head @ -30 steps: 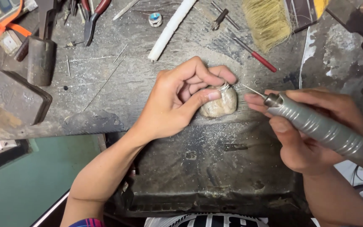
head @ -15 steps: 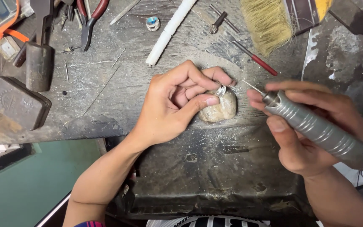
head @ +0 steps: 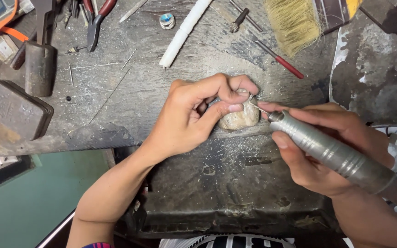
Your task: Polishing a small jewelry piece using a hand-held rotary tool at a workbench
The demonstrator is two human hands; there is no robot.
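Note:
My left hand (head: pixel 194 112) pinches a small metal ring (head: pixel 249 97) against a pale wooden peg (head: pixel 241 119) at the edge of the worn workbench (head: pixel 129 92). My right hand (head: pixel 327 151) grips a grey metal rotary handpiece (head: pixel 336 154) like a pen. Its thin bit points left and touches the ring between my left thumb and fingers. Most of the ring is hidden by my fingertips.
A dark metal tray (head: pixel 226 193) with dust lies below the bench edge. On the bench lie a white rod (head: pixel 184 30), a straw-coloured brush (head: pixel 295 25), a red-handled tool (head: pixel 276 57), pliers (head: pixel 98 18), a hammer (head: pixel 40 59), a dark block (head: pixel 14 108) and a small blue-and-white ring-shaped piece (head: pixel 167 20).
My left fingers have closed tighter over the ring on the peg. The handpiece's bit has moved left, from just beside the ring onto it.

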